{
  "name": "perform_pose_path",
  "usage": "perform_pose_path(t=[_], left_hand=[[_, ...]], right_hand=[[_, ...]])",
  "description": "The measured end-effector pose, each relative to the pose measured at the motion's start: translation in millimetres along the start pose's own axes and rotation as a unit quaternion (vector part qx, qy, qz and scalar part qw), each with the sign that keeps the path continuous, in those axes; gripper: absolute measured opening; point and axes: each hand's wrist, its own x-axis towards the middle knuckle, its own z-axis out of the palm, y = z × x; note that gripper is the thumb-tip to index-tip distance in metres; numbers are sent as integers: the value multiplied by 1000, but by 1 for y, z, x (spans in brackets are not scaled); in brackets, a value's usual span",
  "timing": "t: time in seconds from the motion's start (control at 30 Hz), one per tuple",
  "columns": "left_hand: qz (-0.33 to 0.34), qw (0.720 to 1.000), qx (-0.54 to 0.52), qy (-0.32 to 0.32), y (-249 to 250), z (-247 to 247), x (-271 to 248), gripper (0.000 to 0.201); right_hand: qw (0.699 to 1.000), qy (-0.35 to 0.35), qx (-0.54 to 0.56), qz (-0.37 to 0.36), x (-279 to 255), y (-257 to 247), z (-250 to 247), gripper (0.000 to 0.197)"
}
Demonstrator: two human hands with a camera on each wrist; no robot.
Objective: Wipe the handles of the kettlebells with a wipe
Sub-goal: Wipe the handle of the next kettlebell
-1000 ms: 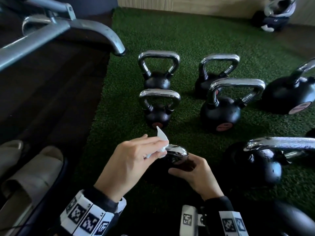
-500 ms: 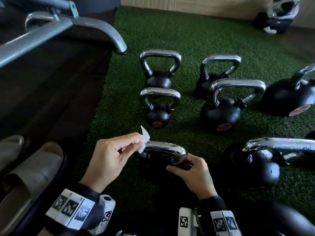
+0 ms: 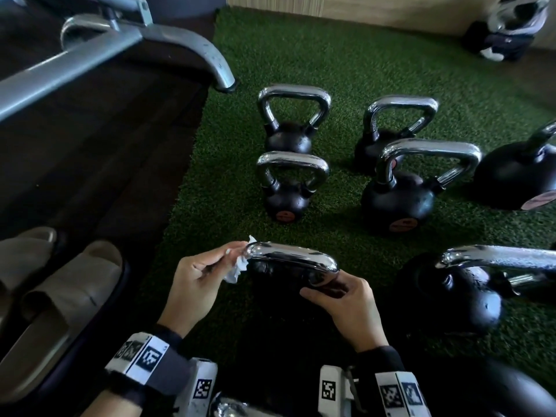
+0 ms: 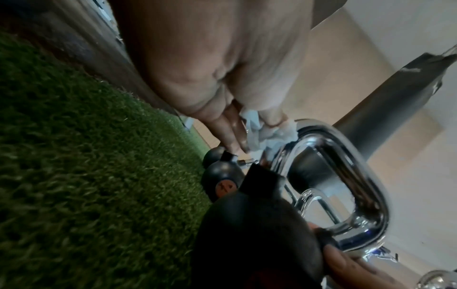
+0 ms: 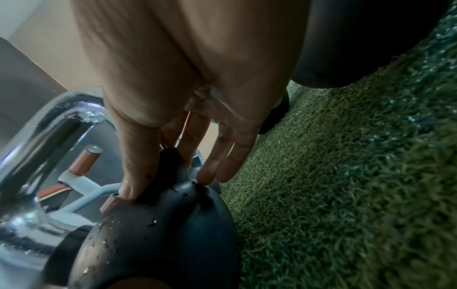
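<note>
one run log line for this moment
left hand: pinches white wipe on chrome kettlebell handle | right hand: steadies handle base

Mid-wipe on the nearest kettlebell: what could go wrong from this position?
The left hand only pinches the small crumpled wipe at the handle's left corner; it could slip free or miss the underside. The right hand steadies the kettlebell near the handle's base with fingertips alone, so it may rock. Droplets on the body suggest a slick surface.

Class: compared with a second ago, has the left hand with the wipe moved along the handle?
Yes. The left hand and wipe slid from the handle's right end to its left end.
</note>
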Motion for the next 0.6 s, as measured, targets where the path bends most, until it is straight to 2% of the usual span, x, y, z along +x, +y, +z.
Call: perform_pose_path(t=[0.1, 0.3, 0.47, 0.6], left_hand=[[-53, 998, -33, -18, -16, 0, -1, 22], [-85, 993, -53, -70, -28, 0, -10, 32], [-45, 999, -19, -6, -25, 11, -3, 30], [-53, 998, -24, -16, -24, 15, 21, 31]], right_hand=[[1000, -2, -1, 6, -1, 1, 1, 20], [1000, 19, -23, 7, -3, -3, 2, 19], [998, 25, -47, -16, -2, -4, -1, 25], [993, 12, -85, -79, -5, -2, -2, 34]])
